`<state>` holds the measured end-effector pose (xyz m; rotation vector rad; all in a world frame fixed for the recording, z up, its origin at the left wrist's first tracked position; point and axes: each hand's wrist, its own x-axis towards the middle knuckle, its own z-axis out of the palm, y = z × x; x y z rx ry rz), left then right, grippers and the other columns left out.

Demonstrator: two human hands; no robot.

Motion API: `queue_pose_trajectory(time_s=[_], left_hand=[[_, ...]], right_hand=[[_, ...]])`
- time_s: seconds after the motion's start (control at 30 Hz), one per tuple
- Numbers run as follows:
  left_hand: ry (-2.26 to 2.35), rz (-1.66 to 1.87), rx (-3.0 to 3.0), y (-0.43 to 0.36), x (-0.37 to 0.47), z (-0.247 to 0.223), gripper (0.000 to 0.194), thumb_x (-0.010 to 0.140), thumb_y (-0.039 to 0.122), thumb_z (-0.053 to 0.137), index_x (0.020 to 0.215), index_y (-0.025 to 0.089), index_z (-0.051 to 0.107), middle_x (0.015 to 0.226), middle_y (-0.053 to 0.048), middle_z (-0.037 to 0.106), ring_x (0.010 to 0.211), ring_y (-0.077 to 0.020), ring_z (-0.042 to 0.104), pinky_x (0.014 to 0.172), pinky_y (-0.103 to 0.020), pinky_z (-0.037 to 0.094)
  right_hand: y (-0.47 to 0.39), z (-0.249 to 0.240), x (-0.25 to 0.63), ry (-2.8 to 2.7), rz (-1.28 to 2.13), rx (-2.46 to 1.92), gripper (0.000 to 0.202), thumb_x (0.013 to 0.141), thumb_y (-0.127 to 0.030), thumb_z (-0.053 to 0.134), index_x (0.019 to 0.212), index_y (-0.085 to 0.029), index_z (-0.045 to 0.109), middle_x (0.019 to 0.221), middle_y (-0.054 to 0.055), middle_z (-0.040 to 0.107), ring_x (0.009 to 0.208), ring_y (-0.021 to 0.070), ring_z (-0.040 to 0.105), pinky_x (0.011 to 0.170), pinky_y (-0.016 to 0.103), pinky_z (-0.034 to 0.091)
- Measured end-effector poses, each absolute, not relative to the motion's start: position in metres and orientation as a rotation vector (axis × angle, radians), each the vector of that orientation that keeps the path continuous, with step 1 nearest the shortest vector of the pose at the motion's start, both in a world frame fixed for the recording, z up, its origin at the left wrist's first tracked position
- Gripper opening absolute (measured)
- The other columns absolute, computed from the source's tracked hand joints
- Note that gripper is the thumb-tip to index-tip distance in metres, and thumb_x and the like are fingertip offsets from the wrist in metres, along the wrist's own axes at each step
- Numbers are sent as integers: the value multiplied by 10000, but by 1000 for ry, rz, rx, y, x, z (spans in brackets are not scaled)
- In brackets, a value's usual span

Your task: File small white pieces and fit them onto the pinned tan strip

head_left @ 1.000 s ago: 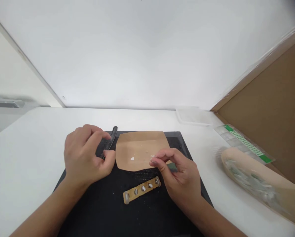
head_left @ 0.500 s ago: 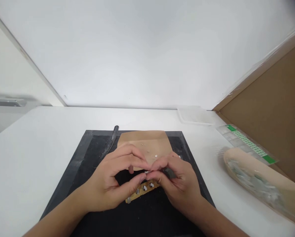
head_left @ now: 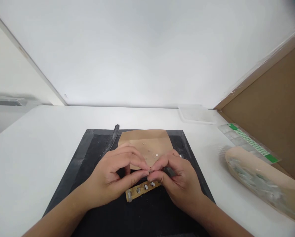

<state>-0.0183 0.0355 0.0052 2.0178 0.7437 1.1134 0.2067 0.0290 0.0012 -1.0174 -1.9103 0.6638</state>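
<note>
My left hand (head_left: 124, 169) and my right hand (head_left: 175, 174) meet fingertip to fingertip above a black mat. Thumb and forefinger are pinched on each side, around a tiny pale piece that the fingertips mostly hide. Just below them lies a yellowish strip (head_left: 142, 193) with several small silvery-white pieces (head_left: 146, 187) set along it; its right end passes under my right hand. Behind the fingers is a sheet of tan paper (head_left: 145, 136) with a few small white bits (head_left: 157, 154) scattered on it.
The black mat (head_left: 108, 223) lies on a white table (head_left: 43, 138). A dark, knife-like tool (head_left: 114, 135) rests at its back left. To the right are a tan tray of clear packets (head_left: 256, 181), a clear compartment box with green labels (head_left: 251, 141) and a translucent lid or tray (head_left: 197, 115).
My left thumb has closed in against the fingertips, hiding the small piece that showed between them before. The strip's left end is now more visible. The view has shifted slightly.
</note>
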Motion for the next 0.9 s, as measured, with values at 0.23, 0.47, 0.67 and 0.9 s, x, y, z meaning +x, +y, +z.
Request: queue_pose_trajectory(time_s=[0.23, 0.47, 0.67, 0.9], left_hand=[[841, 1260, 2167, 38, -15, 2, 107, 964, 91, 727, 1027, 169, 766, 911, -53, 761, 919, -176, 689, 810, -316, 558], [824, 1350, 2563, 38, -16, 1, 182, 952, 7, 718, 1101, 102, 759, 988, -65, 787, 900, -161, 654, 936, -367, 546], [810, 1305, 2545, 41, -20, 5, 155, 981, 40, 697, 1084, 123, 776, 1000, -46, 802, 1138, -199, 626, 1013, -322, 544], [768, 1159, 2244, 43, -22, 4, 200, 1031, 81, 638, 1021, 207, 793, 902, 3, 796, 1279, -192, 630, 1126, -335, 496]], right_hand=[[30, -6, 207, -1920, 565, -1071, 288, 983, -482, 751, 806, -258, 715, 729, -64, 774, 661, 137, 678, 717, 302, 432], [32, -7, 207, -1950, 550, -1108, 286, 1012, -435, 724, 799, -248, 686, 726, -54, 754, 675, 145, 661, 758, 312, 432], [30, -5, 204, -1891, 695, -1113, 258, 1003, -348, 736, 771, -248, 680, 705, -64, 752, 665, 134, 666, 779, 305, 434], [26, -3, 202, -1725, 1058, -1057, 205, 985, -306, 739, 802, -236, 680, 710, -59, 764, 651, 115, 697, 698, 252, 483]])
